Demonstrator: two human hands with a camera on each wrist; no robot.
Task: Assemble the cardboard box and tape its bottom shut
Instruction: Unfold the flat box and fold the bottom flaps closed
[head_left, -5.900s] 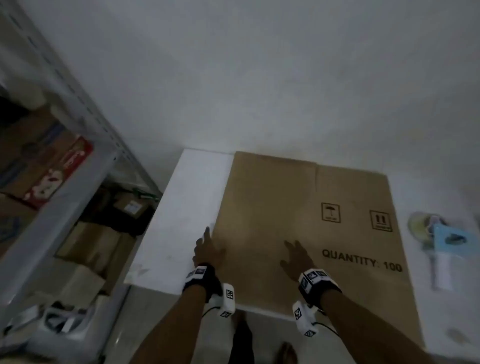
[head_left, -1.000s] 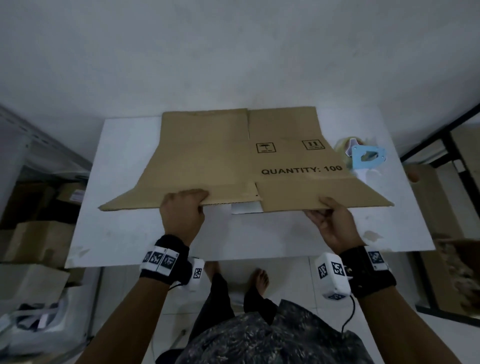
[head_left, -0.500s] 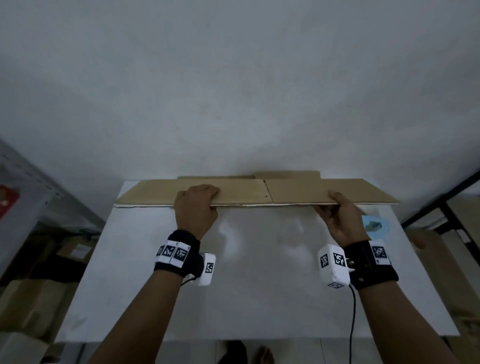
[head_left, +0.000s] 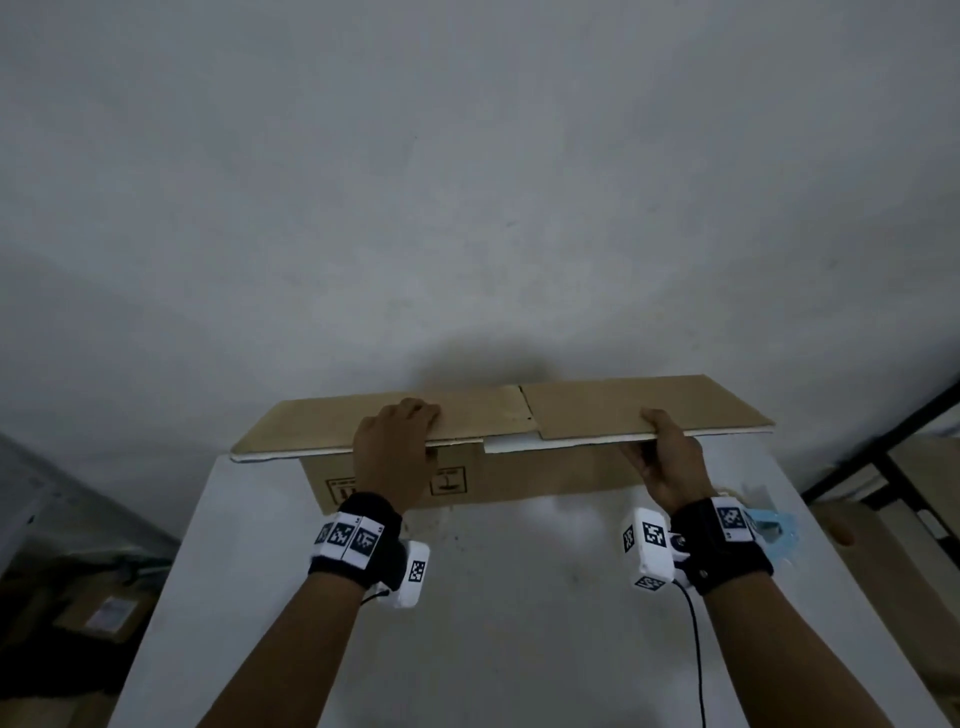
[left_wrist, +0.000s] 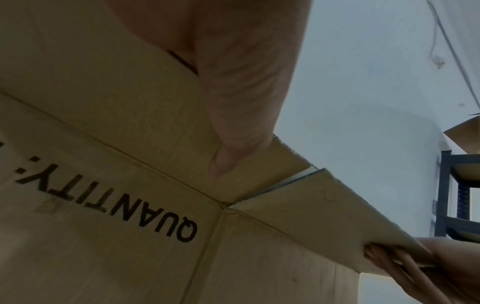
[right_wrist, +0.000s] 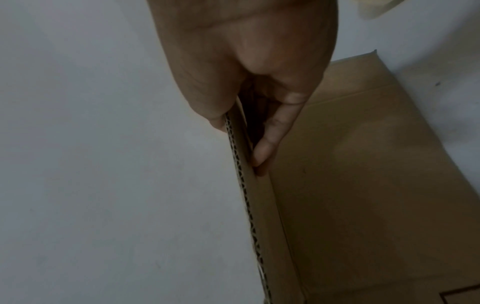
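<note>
The flattened brown cardboard box (head_left: 597, 410) stands on edge on the white table (head_left: 519, 597), its top flaps tipped toward me and its printed side (left_wrist: 103, 205) facing me upside down. My left hand (head_left: 395, 447) grips the left flap's near edge, fingers over the top, thumb (left_wrist: 233, 123) underneath. My right hand (head_left: 667, 457) pinches the right flap's edge (right_wrist: 241, 174), thumb on top, fingers (right_wrist: 267, 144) below. A blue tape dispenser (head_left: 774, 530) lies on the table behind my right wrist, mostly hidden.
A grey wall rises just behind the table. Shelving with cartons (head_left: 104, 613) stands low on the left. A dark metal rack (head_left: 893, 457) with more cardboard stands on the right. Bare tabletop lies between me and the box.
The box was lifted from lying flat to standing on its far edge. Over the last half second its flaps tipped further toward me, showing the printed panel below. Both hands kept their hold.
</note>
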